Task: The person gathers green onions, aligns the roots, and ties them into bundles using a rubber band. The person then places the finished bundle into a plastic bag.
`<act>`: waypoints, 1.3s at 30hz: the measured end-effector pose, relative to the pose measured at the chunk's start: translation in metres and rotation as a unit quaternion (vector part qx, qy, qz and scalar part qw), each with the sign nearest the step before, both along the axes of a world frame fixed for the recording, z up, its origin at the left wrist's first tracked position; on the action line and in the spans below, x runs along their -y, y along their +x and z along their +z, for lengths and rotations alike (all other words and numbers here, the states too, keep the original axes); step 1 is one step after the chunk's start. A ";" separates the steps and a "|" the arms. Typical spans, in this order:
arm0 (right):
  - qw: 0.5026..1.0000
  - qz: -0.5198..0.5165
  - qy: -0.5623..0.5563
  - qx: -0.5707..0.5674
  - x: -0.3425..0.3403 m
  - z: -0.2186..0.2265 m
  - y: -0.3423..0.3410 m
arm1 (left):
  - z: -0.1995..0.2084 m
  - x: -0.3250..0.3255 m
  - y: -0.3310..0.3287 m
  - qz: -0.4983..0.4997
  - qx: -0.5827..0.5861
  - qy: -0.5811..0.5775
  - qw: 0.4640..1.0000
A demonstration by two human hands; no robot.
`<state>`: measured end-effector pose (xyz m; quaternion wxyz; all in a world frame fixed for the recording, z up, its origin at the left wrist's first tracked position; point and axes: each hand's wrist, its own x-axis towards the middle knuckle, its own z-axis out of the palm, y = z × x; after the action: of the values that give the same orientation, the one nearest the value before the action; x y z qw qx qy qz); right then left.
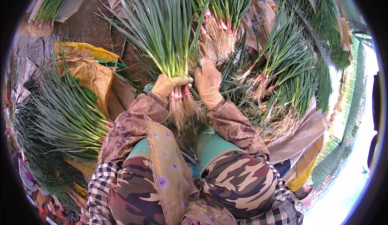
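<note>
Bunch of green onions (167,39) upright in front of the knees, leaves fanning away from the body, pale roots hanging below the grip. Left hand (165,86), in a tan glove, closed around the stems low down, just above the pinkish bulbs. Right hand (208,83), gloved too, fingers curled at the bunch's right edge; cannot tell whether it pinches a stalk or only rests there (the fingertips are partly hidden). My judgement on handling: a firm ring of fingers low on the stems serves best, snug but not crushing, since the hollow leaves above would likely bruise. Bulbs want to sit level, so a stray stalk is better eased in along its length than pushed sideways. A second bunch (220,26) lies just beyond, and a loose pile (283,75) to the right; leaves could snag there.
</note>
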<state>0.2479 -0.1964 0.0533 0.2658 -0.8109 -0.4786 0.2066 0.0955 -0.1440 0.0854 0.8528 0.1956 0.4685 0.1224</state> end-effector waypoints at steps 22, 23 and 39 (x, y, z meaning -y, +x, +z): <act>0.987 0.010 0.071 0.147 -0.051 0.035 0.108 | 0.005 -0.054 0.004 0.157 0.254 0.047 0.953; 0.983 0.016 0.111 0.144 -0.042 0.050 0.094 | -0.006 -0.050 0.002 0.146 0.245 0.007 0.958; 0.973 0.143 -0.057 -0.174 -0.006 0.062 0.038 | -0.014 -0.022 -0.004 -0.011 0.026 0.079 0.996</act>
<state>0.2863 -0.1902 0.1156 0.2660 -0.6997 -0.5234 0.4072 0.0920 -0.1218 0.0717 0.8478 0.2645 0.4329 0.1548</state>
